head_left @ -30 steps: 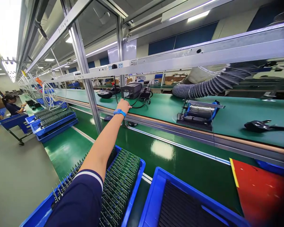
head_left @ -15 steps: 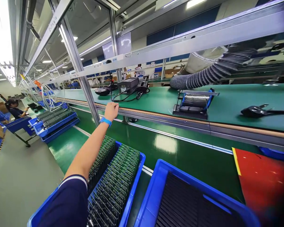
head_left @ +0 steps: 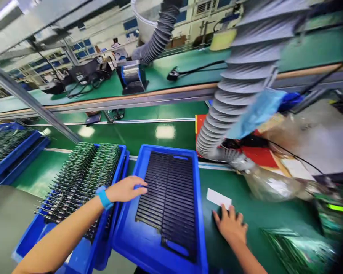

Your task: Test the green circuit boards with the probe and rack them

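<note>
My left hand [head_left: 128, 189] hovers over the left side of a blue tray [head_left: 200, 213], fingers apart and nothing in them. A black slotted rack [head_left: 167, 190] lies inside that tray. My right hand [head_left: 231, 224] is spread on the green bench to the right of the tray. Its fingertips touch or nearly touch the near edge of a small white card [head_left: 218, 198]. Left of the slotted tray stands another blue tray [head_left: 25, 243], filled with several rows of upright green circuit boards [head_left: 103, 167].
A grey flexible duct [head_left: 231, 87] comes down behind the bench, with a blue face mask [head_left: 255, 112] hanging by it. Bagged circuit boards [head_left: 300, 247] lie at the right. A solder wire reel [head_left: 131, 76] stands on the upper shelf. More loaded trays [head_left: 14, 152] are at far left.
The view has swung right and down. My left hand has come back from near the shelf edge to above the slotted tray. My right hand has come into view beside the white card.
</note>
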{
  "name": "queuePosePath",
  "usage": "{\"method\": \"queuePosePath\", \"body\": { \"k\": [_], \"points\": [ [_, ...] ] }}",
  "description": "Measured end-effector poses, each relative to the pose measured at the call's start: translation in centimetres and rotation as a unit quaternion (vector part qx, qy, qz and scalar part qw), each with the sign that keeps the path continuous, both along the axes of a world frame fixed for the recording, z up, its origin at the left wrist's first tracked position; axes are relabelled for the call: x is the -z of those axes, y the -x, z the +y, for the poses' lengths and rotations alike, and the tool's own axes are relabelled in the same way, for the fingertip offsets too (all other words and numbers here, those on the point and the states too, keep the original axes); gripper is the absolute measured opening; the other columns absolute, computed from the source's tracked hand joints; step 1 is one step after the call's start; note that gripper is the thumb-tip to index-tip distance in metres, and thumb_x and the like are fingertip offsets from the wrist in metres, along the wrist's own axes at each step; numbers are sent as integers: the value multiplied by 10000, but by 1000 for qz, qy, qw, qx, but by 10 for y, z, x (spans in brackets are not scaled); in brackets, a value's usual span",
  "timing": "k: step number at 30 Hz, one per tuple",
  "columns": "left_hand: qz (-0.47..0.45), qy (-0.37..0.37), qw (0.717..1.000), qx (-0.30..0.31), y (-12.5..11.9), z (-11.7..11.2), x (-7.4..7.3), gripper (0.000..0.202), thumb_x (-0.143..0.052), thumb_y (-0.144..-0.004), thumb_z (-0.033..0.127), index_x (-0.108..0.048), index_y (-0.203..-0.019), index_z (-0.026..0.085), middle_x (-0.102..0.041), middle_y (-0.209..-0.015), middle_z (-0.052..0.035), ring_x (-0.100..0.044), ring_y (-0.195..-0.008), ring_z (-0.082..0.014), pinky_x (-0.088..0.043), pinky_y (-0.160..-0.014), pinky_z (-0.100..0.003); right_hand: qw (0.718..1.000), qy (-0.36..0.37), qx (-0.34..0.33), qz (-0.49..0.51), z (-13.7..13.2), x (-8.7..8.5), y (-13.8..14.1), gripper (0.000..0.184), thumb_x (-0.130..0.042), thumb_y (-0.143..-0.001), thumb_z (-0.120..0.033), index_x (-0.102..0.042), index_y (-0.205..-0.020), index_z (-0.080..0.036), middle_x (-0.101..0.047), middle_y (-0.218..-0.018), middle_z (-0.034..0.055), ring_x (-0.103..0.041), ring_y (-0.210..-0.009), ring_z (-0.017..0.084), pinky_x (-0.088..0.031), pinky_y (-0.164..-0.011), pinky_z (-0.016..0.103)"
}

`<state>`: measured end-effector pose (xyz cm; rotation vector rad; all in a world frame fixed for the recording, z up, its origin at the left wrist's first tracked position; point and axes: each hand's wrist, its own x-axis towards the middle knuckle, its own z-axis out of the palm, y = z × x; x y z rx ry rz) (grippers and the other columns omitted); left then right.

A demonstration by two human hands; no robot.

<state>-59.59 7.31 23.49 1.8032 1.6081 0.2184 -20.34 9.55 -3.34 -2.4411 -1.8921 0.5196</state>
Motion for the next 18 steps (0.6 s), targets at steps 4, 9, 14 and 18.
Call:
{"method": "queuePosePath", "body": {
  "k": [4,9,14,18],
  "points": [
    [45,111,992,-39,-110,-3,93,264,-583,-942,310,-577,-1162,163,-585,-1186,-84,-609,-1007,-219,-521,-857,-419,999,11,-42,-10,-8,11,-13,474,-394,-906,-415,-575,-1218,-107,-406,-1425,215,-347,-1339,361,-315,-1047,498],
    [145,103,961,-210,-188,-16,171,336,-588,-937,312,-534,-1236,169,-535,-1268,-99,-573,-1089,-253,-493,-904,-462,999,44,-21,-2,17,9,-31,574,-530,-848,-417,-480,-1282,-46,-536,-1230,257,-524,-1158,364,-407,-939,432],
    [197,51,933,-298,-185,-25,194,344,-573,-945,316,-523,-1259,185,-504,-1316,-102,-541,-1141,-265,-460,-947,-487,993,107,-26,34,50,8,-51,670,-721,-690,-326,-490,-1259,-59,-605,-1111,248,-615,-1043,337,-459,-843,377],
    [210,30,926,-313,-147,-30,198,337,-580,-940,296,-530,-1263,214,-438,-1398,-96,-473,-1225,-286,-398,-1009,-524,987,136,-42,70,63,0,-59,457,-755,-601,-271,-616,-1008,-116,-637,-1001,225,-649,-964,344,-479,-762,383]
  ]
}}
